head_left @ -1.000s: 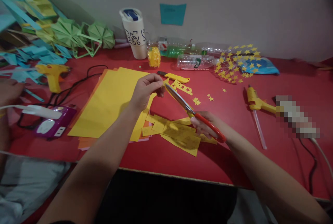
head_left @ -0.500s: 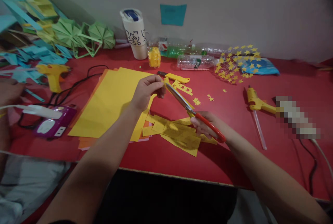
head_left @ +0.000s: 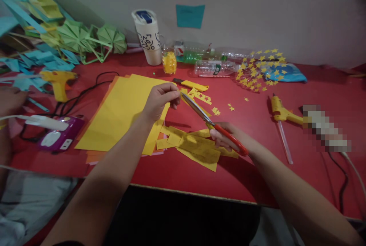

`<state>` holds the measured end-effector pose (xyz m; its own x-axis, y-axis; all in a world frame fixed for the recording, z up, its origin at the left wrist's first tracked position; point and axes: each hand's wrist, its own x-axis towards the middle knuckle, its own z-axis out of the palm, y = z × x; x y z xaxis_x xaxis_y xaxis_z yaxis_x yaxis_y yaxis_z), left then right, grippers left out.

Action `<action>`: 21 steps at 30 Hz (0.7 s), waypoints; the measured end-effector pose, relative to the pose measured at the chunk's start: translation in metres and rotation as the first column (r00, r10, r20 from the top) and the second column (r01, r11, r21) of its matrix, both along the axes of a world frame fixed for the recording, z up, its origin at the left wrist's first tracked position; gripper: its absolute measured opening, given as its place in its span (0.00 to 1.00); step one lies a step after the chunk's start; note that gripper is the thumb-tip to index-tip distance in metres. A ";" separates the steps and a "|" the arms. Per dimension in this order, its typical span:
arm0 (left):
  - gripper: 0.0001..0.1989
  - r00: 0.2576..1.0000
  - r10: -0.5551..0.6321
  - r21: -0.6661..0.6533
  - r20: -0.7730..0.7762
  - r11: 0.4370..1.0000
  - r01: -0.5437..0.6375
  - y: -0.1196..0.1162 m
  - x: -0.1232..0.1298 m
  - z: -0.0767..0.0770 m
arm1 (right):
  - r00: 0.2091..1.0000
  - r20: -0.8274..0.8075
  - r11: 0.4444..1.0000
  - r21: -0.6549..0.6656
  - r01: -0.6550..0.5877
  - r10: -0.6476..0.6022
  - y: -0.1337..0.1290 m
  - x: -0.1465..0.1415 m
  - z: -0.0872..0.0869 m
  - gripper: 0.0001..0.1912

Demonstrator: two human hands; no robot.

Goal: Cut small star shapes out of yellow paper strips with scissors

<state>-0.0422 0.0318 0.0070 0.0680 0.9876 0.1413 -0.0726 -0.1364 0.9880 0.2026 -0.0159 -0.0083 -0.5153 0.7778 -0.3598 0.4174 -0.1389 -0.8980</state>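
Observation:
My left hand (head_left: 163, 99) is closed in a pinch above the edge of the yellow paper sheets (head_left: 117, 112). A small piece of yellow paper sits at its fingertips, mostly hidden by them. My right hand (head_left: 225, 135) grips red-handled scissors (head_left: 204, 114), whose blades look closed and point up-left, their tip close to the left fingertips. Under the scissors lie yellow paper strips (head_left: 197, 145). Just beyond the blades are a strip with star-shaped holes (head_left: 202, 96), a yellow utility knife (head_left: 196, 85) and several small cut-out stars (head_left: 216, 111).
A white tumbler (head_left: 148, 40) and plastic bottles (head_left: 215, 68) line the wall. Star-covered clear plastic (head_left: 257, 71) stands back right. Glue guns lie right (head_left: 281, 111) and left (head_left: 58, 82), with cords. Another person's hand (head_left: 11, 99) rests left by a purple power strip (head_left: 61, 135).
Scissors tip and left hand have shifted slightly; the yellow bit at the left fingertips shows less than before. The right hand keeps its grip. Other things stay put.

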 end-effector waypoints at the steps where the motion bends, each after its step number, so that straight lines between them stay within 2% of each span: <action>1: 0.07 1.000 -0.001 0.005 -0.002 1.000 0.001 0.000 0.000 0.000 | 1.000 -0.005 1.000 -0.006 0.002 -0.002 0.000 0.000 0.001 0.31; 15: 0.06 1.000 0.005 0.015 -0.025 1.000 -0.005 0.002 -0.002 -0.002 | 0.998 0.021 0.994 -0.090 0.066 -0.064 -0.002 -0.002 0.004 0.29; 21: 0.06 1.000 0.002 0.012 -0.022 1.000 -0.002 0.001 -0.002 -0.001 | 0.996 0.051 0.993 -0.088 0.077 -0.073 -0.002 -0.003 0.005 0.30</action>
<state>-0.0442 0.0328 0.0060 0.0689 0.9860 0.1517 -0.0507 -0.1484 0.9876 0.1998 -0.0182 -0.0030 -0.4377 0.7770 -0.4525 0.4444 -0.2505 -0.8601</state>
